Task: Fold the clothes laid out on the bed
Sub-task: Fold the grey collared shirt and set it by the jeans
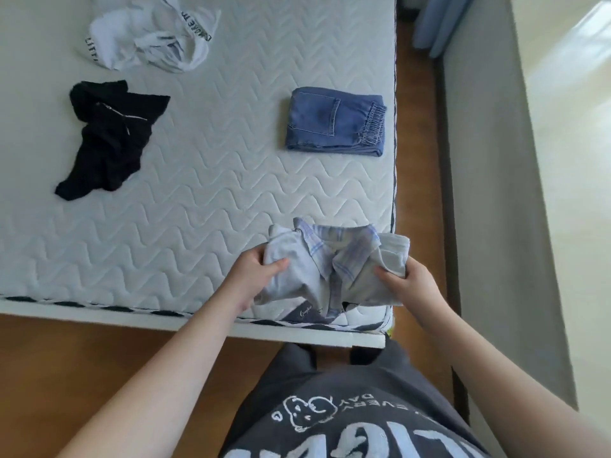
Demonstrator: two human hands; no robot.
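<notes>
L hand (256, 271) grasps the left side of a light grey shirt w/ blue-plaid collar (334, 266), thumb on top of the cloth, fingers curled under it. R hand (408, 285) grasps the right side the same way, thumb pressed on top, fingers wrapped round the edge. Both grips are clenched on the fabric. The shirt is bunched btwn the two hands at the near right corner of the bed (205, 206), its lower edge hanging over the mattress label; collar lies open in the middle, facing up.

Farther back on the bed, near the right edge: folded blue jeans (335, 122), a neat rectangle, pocket up, elastic waistband toward the right. Well apart to the left: a black garment (109, 137) w/ a zip, crumpled, unfolded. Beyond it at the far left: a white garment w/ black lettering (152, 34), also crumpled.

Mattress is white, quilted in a wavy pattern. Wood floor (66, 358) below the near edge & along the right side. Person's dark printed tee (347, 418) at the bottom of view.
</notes>
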